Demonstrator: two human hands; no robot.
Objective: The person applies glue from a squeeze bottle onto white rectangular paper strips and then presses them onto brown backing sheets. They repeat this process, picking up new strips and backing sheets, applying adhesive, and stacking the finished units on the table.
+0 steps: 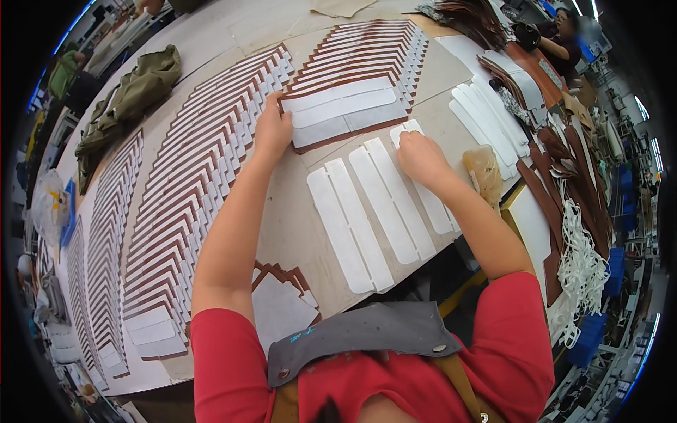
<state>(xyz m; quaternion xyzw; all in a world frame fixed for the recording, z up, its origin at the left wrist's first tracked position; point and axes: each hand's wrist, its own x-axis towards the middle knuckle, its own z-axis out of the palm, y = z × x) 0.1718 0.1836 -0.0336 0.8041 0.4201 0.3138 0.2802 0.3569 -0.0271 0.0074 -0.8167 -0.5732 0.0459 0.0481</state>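
Note:
My left hand (273, 128) grips the left edge of a brown leather panel (345, 127) backed with white pieces. The panel lies at the near end of a row of overlapping panels (360, 53). With closed fingers, my right hand (422, 156) pinches the far end of a white backing strip (435, 209); the fingertips partly cover that end. Left of it, two more pairs of white strips, a middle pair (390, 197) and a left pair (343, 218), lie side by side on the table (289, 218).
Long overlapping rows of brown-and-white panels (190, 183) run along my left. A stack of white strips (490, 123) and a yellowish translucent lump (483, 173) sit at the right. Beyond are brown leather strips (578, 169), white cords (582, 264) and an olive cloth (130, 95).

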